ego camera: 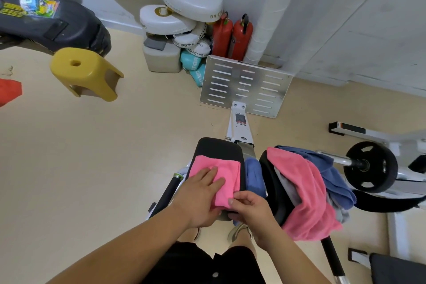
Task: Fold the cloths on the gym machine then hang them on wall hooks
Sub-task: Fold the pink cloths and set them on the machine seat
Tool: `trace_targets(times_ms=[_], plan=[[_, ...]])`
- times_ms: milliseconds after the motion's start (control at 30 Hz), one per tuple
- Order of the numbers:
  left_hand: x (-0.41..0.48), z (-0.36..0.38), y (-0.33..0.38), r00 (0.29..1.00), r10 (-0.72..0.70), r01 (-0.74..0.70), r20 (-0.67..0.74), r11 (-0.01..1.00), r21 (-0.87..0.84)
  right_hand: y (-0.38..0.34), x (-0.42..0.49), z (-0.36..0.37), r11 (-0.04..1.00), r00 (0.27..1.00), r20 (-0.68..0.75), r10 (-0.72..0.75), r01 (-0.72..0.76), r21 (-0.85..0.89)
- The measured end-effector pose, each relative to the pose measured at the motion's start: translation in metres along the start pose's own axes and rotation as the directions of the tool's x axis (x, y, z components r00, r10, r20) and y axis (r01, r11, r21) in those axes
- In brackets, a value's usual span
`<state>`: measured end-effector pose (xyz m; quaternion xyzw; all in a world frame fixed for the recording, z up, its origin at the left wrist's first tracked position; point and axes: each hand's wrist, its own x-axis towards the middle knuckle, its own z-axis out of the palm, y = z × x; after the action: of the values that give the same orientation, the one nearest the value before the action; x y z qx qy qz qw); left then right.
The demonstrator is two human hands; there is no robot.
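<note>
Lying on the black pad [219,147] at lower centre of the frame, the pink cloth [227,173] runs lengthwise from the hands toward the top of the frame. The left hand [200,193] presses flat on its left half with fingers straight. The right hand [249,210] pinches its near right corner, so it is probably the one to carry the next fold.

On my feed I see the left hand [200,196] and right hand [251,208] bare, forearms [138,242] unsleeved; black clothing [196,263] at the bottom edge carries one small silver stud [215,274], pale trainers [239,232] below
</note>
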<state>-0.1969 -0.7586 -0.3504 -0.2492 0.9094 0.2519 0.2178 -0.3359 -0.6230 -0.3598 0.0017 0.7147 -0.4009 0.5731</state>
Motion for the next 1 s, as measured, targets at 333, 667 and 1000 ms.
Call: trace_targets(times_ms=[333,667,1000], plan=[[0.006,-0.009,0.001,0.998,-0.066,0.067,0.009,0.989,-0.131,0.005,0.002,-0.006,0.991,0.994,-0.068,0.084,-0.090,-0.094],[0.021,-0.028,0.045,0.995,-0.094,0.090,0.029,0.988,0.129,-0.026,-0.024,-0.057,0.973,0.992,-0.110,-0.062,0.035,-0.228],[0.097,-0.004,0.164,0.999,0.001,-0.018,-0.034,0.865,-0.502,-0.031,-0.042,-0.161,0.905,0.862,-0.387,-0.326,0.167,-0.390]])
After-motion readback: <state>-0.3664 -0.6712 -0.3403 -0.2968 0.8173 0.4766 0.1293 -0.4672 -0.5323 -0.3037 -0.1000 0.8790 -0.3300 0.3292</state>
